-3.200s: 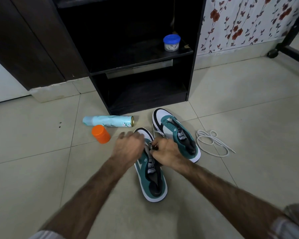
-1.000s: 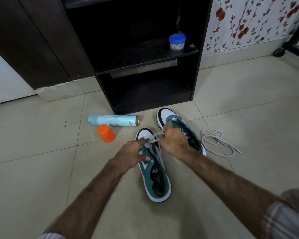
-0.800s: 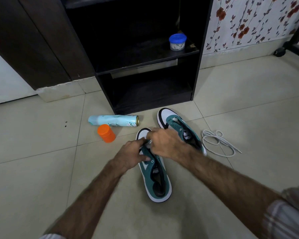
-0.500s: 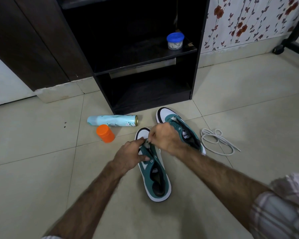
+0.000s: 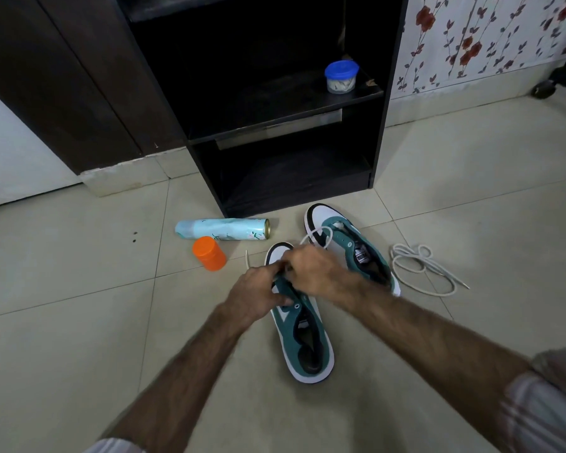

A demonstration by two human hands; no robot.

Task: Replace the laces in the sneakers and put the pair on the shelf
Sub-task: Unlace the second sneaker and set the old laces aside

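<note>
Two teal, white and black sneakers lie on the tiled floor before a dark shelf unit [image 5: 285,125]. The near sneaker [image 5: 303,341] points away from me. My left hand [image 5: 255,294] grips its teal upper beside the eyelets. My right hand [image 5: 317,273] pinches a white lace [image 5: 317,233] over the front eyelets; the lace loops up past the toe, and one end lies at the left [image 5: 247,258]. The far sneaker [image 5: 350,246] lies to the right with no lace in it. A second white lace [image 5: 422,269] is coiled on the floor further right.
A pale blue spray can [image 5: 223,228] lies on its side left of the shoes, with an orange cap [image 5: 209,253] beside it. A blue-lidded tub [image 5: 341,76] stands on the shelf unit's middle shelf. A caster wheel [image 5: 543,89] shows at far right.
My right hand has moved in over the near sneaker's front eyelets with the lace, which now loops out beyond the toe. My left hand has kept its hold on the shoe.
</note>
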